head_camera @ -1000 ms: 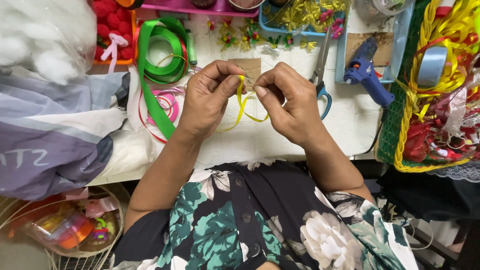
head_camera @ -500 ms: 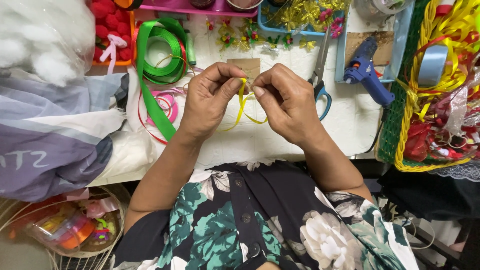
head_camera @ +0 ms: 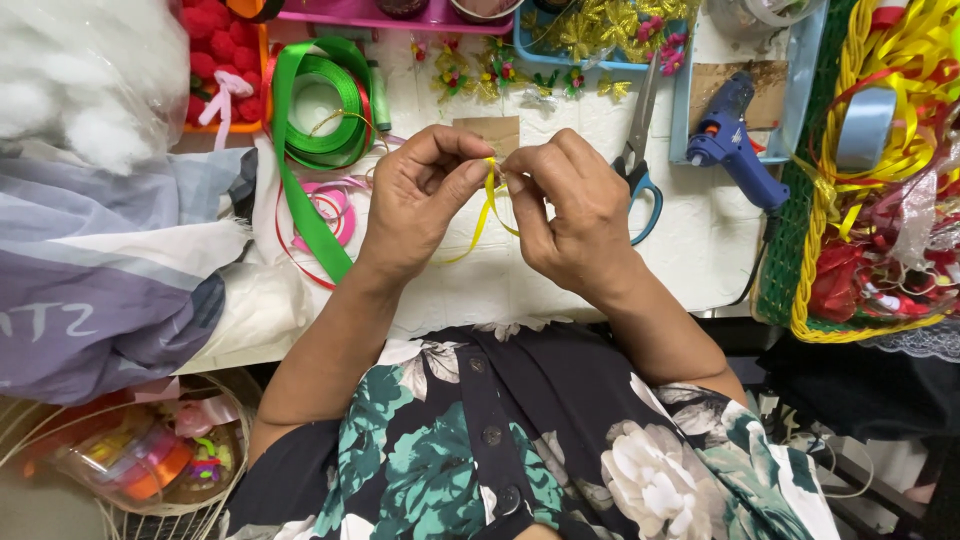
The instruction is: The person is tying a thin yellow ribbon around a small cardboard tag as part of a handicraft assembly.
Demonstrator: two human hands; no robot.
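While the green ribbon (head_camera: 318,120) lies untouched at the left, the left hand (head_camera: 415,205) pinches a yellow ribbon (head_camera: 489,205) above the table (head_camera: 560,270). The right hand (head_camera: 570,215) pinches it too, tips meeting. It looks half-folded, tail hanging loose; scissors (head_camera: 640,150) and glue gun (head_camera: 735,140) lie unused.

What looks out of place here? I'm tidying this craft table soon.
The green ribbon has unwound from its roll and trails toward the table's edge. Both hands pinch a yellow ribbon; nothing looks spilled or damaged.
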